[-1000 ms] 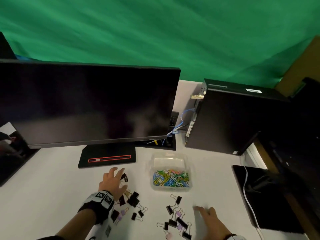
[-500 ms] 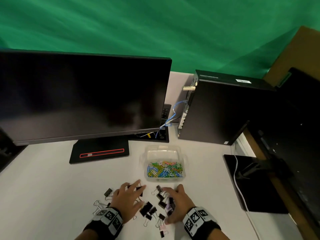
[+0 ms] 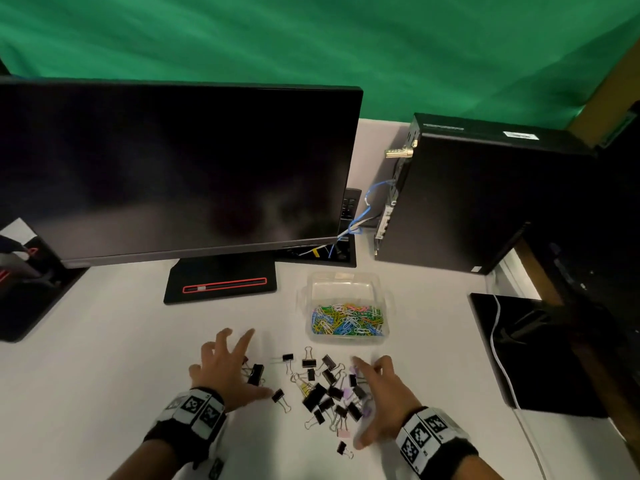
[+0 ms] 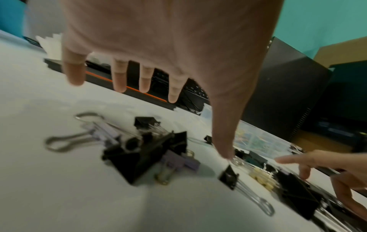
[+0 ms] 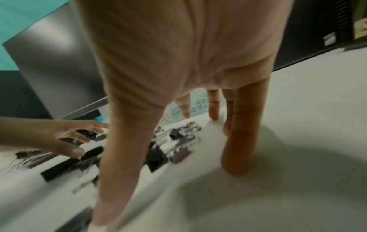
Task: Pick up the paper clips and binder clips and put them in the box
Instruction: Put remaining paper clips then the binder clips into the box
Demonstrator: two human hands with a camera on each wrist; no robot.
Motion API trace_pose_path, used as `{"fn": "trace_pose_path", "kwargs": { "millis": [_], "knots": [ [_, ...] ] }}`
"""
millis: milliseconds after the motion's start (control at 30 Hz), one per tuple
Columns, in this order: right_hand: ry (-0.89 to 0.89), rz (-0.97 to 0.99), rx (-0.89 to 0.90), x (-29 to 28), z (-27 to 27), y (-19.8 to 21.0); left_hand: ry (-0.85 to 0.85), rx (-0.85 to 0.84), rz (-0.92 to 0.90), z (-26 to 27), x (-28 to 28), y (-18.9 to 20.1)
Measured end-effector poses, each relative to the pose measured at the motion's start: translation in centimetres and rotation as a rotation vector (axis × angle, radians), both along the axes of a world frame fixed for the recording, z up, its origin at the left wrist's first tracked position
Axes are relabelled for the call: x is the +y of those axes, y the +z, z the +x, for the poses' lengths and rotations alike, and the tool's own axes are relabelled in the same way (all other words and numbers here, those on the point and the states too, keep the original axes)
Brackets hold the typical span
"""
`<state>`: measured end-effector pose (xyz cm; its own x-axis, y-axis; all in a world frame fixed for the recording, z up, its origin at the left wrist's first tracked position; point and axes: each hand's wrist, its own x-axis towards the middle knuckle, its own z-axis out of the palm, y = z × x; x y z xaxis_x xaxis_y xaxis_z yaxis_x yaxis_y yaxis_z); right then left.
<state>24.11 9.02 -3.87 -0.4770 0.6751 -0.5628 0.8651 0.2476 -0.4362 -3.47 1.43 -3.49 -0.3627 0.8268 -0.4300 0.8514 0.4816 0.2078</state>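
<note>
So the binder clips (image 3: pixel 323 393) are heaped on the white desk (image 3: pixel 104 375) just in front of the clear plastic box (image 3: pixel 348 308), mostly black ones with a few purple, a pink and a yellowish one mixed in, wire handles sticking out every which way. The colored paper clips (image 3: pixel 348 320) are already inside the box, piled toward its front half, and I don't see any loose on the desk. The left hand (image 3: pixel 225 368) sits on the left side of the heap, fingers spread wide and straight, holding nothing, with a couple of black clips right under its fingers and the thumb reaching toward one small black clip. The right hand (image 3: pixel 381 400) brackets the other side, fingers also apart and empty, pinky edge down near the desk. Looks to me like both hands are about to scoop the pile together. What I'd worry about: those handles tangle, so a scoop could lift a clump and shed clips on the way to the box, and the stray one nearest the person, in front of the pile, may get missed. The box looks light too, so a bump could shove it back toward the monitor stand (image 3: pixel 221 284) behind it.
</note>
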Motion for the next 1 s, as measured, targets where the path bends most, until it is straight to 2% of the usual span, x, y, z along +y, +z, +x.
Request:
{"fn": "trace_pose_path", "kwargs": {
  "millis": [100,267,333,433,500,567,733,867,1000],
  "knots": [
    [0.030,0.028,0.053,-0.2,-1.2,-0.5,0.045,-0.069,-0.072,-1.0,-0.8,-0.4],
    [0.019,-0.006,0.153,0.5,-2.1,-0.1,-0.038,-0.245,0.047,0.5,-0.6,-1.0],
    [0.015,0.017,0.179,0.9,-1.9,0.3,-0.066,-0.235,0.079,1.1,-0.3,-0.8],
    [0.017,0.135,0.231,1.2,-2.8,0.9,-0.111,-0.107,0.143,1.8,0.9,-0.6],
    [0.066,0.213,0.216,1.1,-4.2,1.0,-0.157,-0.066,0.168,2.4,2.0,-0.7],
    [0.086,0.247,0.197,1.1,-5.6,0.8,-0.177,-0.096,0.157,3.0,3.0,-0.9],
    [0.150,0.294,0.144,1.1,-8.3,0.1,-0.100,-0.220,0.115,3.0,3.9,-1.5],
    [0.263,0.315,0.026,0.8,-9.3,-0.4,-0.113,-0.209,0.080,3.1,4.1,-1.8],
    [0.205,0.335,0.038,0.8,-9.7,-0.6,-0.131,-0.194,0.129,3.3,4.4,-2.1]
  ]
}}
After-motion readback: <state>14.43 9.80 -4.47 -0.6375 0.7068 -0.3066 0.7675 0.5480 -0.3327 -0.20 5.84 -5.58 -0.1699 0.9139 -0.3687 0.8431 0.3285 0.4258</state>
